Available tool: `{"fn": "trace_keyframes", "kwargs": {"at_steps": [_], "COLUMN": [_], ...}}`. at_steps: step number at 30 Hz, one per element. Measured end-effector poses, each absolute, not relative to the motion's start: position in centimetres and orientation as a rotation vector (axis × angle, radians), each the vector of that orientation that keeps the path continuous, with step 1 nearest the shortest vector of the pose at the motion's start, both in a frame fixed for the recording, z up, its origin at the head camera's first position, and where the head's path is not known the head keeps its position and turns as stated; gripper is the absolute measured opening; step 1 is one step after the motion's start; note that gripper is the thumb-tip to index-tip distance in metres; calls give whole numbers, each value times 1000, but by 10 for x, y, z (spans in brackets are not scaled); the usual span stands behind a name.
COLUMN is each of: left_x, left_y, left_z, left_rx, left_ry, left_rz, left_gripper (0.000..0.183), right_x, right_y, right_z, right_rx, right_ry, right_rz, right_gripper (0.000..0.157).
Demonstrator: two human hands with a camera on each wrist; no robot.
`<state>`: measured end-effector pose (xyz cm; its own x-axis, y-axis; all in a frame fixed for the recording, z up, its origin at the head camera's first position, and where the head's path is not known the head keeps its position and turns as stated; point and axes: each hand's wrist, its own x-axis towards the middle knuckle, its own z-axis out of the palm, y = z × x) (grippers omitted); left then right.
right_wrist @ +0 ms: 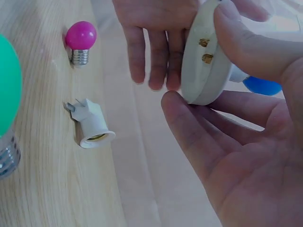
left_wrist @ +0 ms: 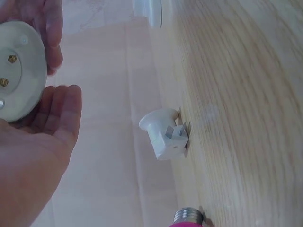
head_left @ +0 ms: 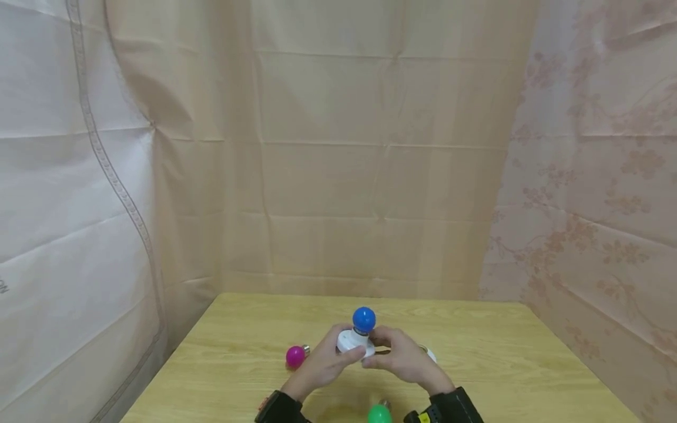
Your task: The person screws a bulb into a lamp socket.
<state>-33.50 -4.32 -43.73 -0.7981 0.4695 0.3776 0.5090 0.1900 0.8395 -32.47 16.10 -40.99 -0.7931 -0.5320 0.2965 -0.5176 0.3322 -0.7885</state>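
Both hands hold a white round lamp holder (head_left: 348, 341) above the table, a blue bulb (head_left: 364, 319) upright in its socket. My left hand (head_left: 329, 359) grips the left side, thumb over the near edge. From the right, my right hand (head_left: 403, 356) has thumb and fingers at the rim of the base. The flat underside with brass screws shows in both wrist views. In the right wrist view, the left hand's fingers (right_wrist: 158, 56) extend straight behind the disc.
A pink bulb (head_left: 295, 356) lies left of the hands, a green bulb (head_left: 379, 412) near the front edge. A white plug-in socket (right_wrist: 91, 123) lies on the wooden table (head_left: 254, 329). Another white fitting (head_left: 431, 354) is partly hidden behind the right hand. Cloth curtains (head_left: 370, 176) surround the table.
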Motion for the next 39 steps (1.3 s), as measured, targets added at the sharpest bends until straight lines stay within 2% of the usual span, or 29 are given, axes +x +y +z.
{"fn": "trace_keyframes", "kwargs": {"at_steps": [5, 14, 24, 39], "left_x": [-334, -337, -337, -351], "left_y": [-47, -53, -53, -40], "left_z": [-438, -434, -438, -447], "left_rx": [-1030, -992, -860, -942], "left_ry": [-2418, -2564, -2670, -2713], "left_rz": [-1694, -1445, -1149, -1149], "left_gripper": [49, 53, 73, 62], "right_x": [-323, -326, -329, -340], "right_y": [162, 164, 166, 174], "right_z": [-410, -409, -414, -428], "right_rx": [-1040, -1024, -999, -941], "right_ry": [2550, 2589, 2654, 2752], "right_rz": [-1476, -1398, -1314, -1177], "right_gripper": [33, 46, 48, 52]}}
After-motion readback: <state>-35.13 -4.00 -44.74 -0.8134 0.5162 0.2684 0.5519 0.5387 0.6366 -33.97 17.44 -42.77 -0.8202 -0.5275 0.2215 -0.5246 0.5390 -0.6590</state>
